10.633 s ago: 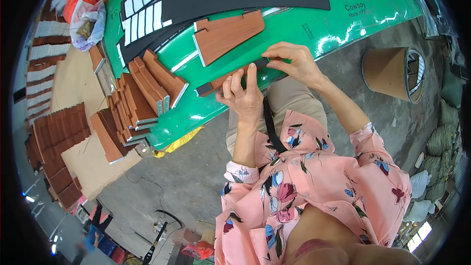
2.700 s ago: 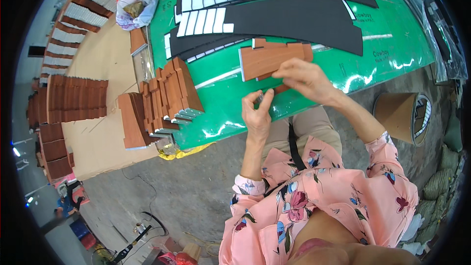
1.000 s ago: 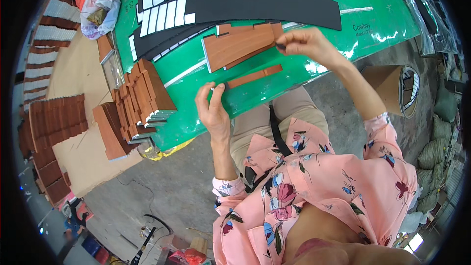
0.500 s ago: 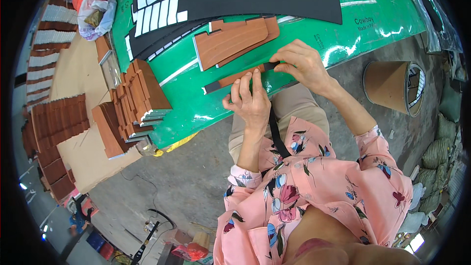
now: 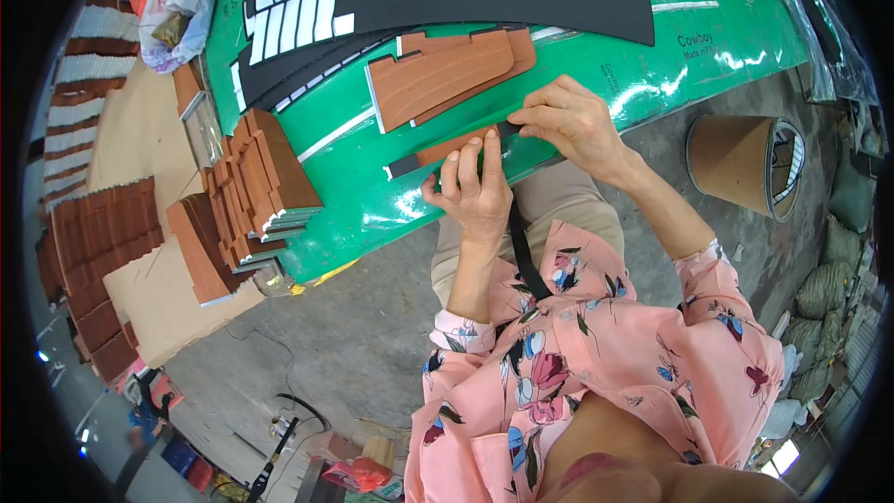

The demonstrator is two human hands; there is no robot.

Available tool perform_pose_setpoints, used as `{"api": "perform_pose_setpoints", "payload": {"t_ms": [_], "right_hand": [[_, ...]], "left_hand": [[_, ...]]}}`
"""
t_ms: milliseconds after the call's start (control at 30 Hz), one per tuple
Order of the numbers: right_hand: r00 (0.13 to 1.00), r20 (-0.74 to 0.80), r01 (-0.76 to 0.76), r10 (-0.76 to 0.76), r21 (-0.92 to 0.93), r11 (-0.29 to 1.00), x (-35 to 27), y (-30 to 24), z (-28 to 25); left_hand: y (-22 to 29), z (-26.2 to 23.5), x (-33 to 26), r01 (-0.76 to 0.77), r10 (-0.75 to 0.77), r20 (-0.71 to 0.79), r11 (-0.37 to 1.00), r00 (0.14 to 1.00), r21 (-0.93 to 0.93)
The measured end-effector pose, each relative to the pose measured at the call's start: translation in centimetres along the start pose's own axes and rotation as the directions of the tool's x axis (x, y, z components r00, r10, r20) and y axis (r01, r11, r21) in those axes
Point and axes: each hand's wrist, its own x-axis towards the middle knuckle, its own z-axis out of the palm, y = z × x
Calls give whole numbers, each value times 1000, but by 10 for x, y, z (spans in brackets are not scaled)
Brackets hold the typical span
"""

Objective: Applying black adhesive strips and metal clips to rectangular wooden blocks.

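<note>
1.0 s ago to now: right hand (image 5: 575, 130) brought small black patch (image 5: 507, 129) to right end of narrow reddish-brown strip (image 5: 445, 148); left hand (image 5: 478, 205) shifted rightward from its left end. Two flat, wood-grained brown panels (image 5: 433, 84) overlap; 10.6 s ago, one.

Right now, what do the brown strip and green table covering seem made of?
Brown strip: perhaps leather or leatherette, low sheen, smooth face; grain too small to tell. Green table covering: probably plastic sheeting, glossy, given its bright white glare.
</note>
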Motion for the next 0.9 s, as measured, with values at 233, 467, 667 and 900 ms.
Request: {"api": "perform_pose_setpoints", "payload": {"t_ms": [233,467,667,900], "right_hand": [[999,-18,29,-29,16,999,0,3,2],[999,-11,32,-32,-17,999,0,2,3],[998,-21,52,-52,-28,998,1,3,4],[997,65,-49,39,166,985,-2,17,-1]], "left_hand": [[0,1,-1,-2,2,8,1000,1000,3],[0,1,-2,1,-1,6,1000,1000,4],[0,0,-2,-6,6,12,1000,1000,-1],[-1,-4,4,-34,35,24,999,999,-11]]}}
